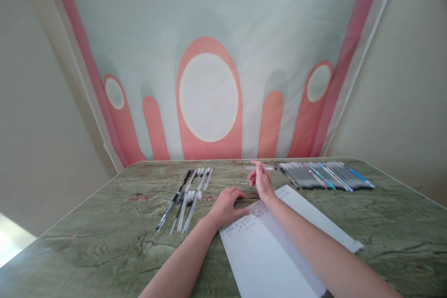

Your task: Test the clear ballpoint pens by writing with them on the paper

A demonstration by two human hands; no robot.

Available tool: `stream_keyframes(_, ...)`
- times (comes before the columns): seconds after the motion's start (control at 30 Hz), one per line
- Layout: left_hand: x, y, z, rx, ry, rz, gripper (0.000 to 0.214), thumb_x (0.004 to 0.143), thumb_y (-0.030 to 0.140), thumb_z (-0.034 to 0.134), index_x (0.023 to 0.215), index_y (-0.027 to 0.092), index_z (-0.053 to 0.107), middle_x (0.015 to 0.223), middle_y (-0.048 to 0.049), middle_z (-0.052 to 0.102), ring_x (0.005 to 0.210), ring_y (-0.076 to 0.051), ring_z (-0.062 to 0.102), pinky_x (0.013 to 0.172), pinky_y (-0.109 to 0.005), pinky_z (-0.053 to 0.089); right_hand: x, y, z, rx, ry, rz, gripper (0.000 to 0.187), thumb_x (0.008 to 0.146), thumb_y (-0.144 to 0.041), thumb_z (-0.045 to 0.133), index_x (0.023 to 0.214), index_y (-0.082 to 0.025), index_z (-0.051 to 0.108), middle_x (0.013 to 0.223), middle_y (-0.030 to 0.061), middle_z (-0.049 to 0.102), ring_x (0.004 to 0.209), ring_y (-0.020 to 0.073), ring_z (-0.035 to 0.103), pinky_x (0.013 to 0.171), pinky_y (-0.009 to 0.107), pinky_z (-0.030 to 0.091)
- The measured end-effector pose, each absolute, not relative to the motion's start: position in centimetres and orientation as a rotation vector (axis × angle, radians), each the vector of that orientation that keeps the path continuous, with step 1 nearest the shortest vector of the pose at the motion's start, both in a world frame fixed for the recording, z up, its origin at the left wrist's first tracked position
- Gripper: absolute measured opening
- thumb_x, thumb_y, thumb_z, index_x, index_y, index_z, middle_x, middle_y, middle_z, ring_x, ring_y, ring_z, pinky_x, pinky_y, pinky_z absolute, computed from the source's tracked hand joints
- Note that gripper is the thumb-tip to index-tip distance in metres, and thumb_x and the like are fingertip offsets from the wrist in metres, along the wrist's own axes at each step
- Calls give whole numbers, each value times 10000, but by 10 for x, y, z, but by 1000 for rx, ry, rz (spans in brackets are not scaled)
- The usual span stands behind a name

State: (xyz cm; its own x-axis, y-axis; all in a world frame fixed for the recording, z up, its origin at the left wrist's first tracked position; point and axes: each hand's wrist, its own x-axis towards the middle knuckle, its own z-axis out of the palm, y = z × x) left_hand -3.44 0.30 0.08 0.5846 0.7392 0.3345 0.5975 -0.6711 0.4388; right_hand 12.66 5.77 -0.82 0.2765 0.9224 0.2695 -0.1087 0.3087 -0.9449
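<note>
Writing on the paper sheet (275,247) is too blurred to read. Left hand (226,207) rests flat, fingers loose, on the sheet's far corner; right hand (261,181) pinches a clear pen (270,168) just beyond the sheet. Loose pens (188,195) lie left of the sheet, a pen row (324,176) far right of it on the surface (104,237).

Matt paper (265,260), smooth marbled table (104,233)

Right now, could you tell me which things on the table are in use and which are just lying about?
In use:
left hand pressing on the paper sheet
right hand reaching at a clear pen

Lying about:
row of pens at right
loose pens at left
</note>
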Motion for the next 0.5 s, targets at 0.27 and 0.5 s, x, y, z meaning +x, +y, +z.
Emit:
stream_keyframes(0.27,-38,7,-2,2463,1173,756,397,612,455,662,908,204,583,932,-56,553,907,-213,497,809,-326,383,192,45,-32,-1127,-1029,997,321,649,-452,616,787,-174,538,549,-18,560,436,101,494,398,212,397)
stream_keyframes(0.5,-37,10,-5,2440,1157,793,376,595,450,677,869,204,597,906,-47,558,887,-203,505,800,-314,385,252,29,-44,-1228,-1085,954,199,705,-366,555,795,-207,476,590,-25,575,489,124,541,499,255,458)
